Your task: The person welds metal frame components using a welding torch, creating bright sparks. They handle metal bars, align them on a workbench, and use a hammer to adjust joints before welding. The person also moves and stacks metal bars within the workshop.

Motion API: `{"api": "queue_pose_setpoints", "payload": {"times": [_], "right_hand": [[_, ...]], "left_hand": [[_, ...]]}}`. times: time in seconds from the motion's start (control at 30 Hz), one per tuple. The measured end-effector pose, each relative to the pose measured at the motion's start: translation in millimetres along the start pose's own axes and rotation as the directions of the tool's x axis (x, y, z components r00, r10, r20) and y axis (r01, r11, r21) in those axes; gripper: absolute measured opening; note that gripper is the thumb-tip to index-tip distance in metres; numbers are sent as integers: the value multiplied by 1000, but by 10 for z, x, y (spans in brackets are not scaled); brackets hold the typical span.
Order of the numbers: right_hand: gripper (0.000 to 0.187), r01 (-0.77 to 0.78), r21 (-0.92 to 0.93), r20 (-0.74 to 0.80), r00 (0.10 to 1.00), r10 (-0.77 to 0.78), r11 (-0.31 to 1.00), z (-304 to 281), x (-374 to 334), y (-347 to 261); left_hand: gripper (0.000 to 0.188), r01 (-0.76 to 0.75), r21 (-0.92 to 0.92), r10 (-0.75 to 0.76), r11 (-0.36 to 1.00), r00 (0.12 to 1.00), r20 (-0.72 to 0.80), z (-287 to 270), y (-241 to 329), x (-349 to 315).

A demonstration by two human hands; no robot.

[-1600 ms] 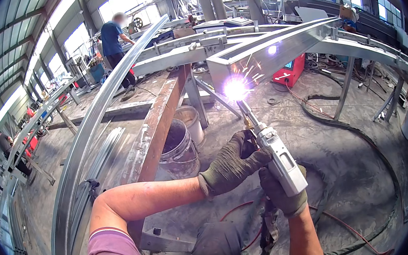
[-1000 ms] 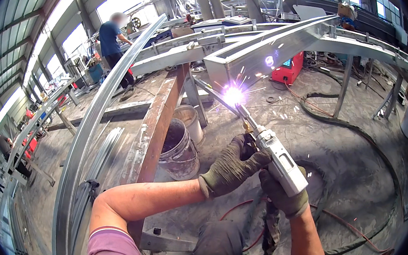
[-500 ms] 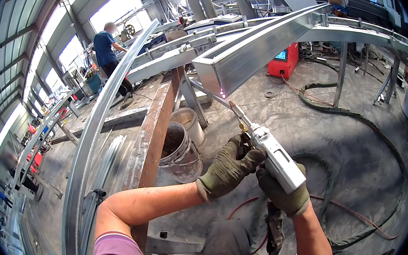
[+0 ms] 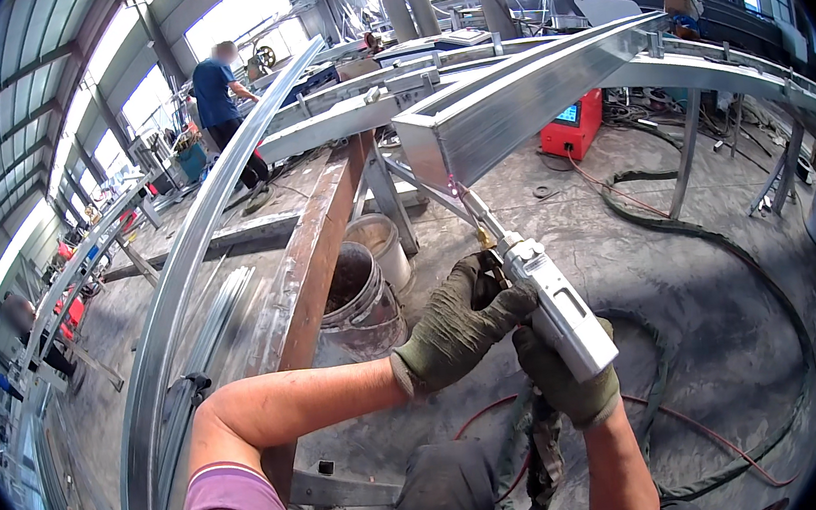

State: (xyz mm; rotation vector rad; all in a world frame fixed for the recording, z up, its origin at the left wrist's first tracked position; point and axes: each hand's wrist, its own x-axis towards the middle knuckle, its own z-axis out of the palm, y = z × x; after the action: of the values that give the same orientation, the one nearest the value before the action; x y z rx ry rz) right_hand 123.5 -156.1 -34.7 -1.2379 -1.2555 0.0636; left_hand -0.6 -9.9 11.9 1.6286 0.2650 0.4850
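Note:
Both my hands wear dark green work gloves and hold a white handheld laser welding gun (image 4: 568,312). My right hand (image 4: 571,377) is wrapped around its rear, palm partly hidden beneath the body. My left hand (image 4: 466,324) grips the front beside the brass fitting, its fingertips partly hidden. The narrow nozzle points up and away, with its tip at the lower end corner of a long silvery metal box section (image 4: 532,105). A small pinkish glow shows at that corner. Whether the tip touches the metal cannot be made out.
A rusty brown beam (image 4: 317,250) and two dirty buckets (image 4: 357,296) stand left of my hands. A long curved metal profile (image 4: 170,282) runs farther left. A red machine (image 4: 569,126) sits beyond the box section. Hoses (image 4: 727,229) loop over the floor. A person (image 4: 219,100) stands far left.
The nozzle tip has come up closer to the box section's lower corner, and the glow there looks smaller. The view has shifted slightly. Both hands keep their hold on the gun.

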Motion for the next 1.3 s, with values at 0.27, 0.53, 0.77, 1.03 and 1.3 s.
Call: {"api": "queue_pose_setpoints", "payload": {"times": [0.27,0.53,0.77,1.03,1.3], "right_hand": [[11,-29,36,-16,999,29,999,25,22,61],[12,-52,79,-6,999,53,996,44,16,92],[13,-121,132,8,993,121,984,40,-9,123],[11,-114,103,29,993,111,988,8,-31,134],[11,-134,88,56,990,129,987,-15,-50,103]], "left_hand": [[55,-69,21,69,997,997,-24,24,48,14],[56,-38,48,40,998,998,-40,16,78,-8],[59,-31,52,33,998,999,-31,2,39,15],[62,-30,87,32,996,999,-12,2,56,-12],[70,-19,60,23,998,998,-62,12,-23,-17]]}}
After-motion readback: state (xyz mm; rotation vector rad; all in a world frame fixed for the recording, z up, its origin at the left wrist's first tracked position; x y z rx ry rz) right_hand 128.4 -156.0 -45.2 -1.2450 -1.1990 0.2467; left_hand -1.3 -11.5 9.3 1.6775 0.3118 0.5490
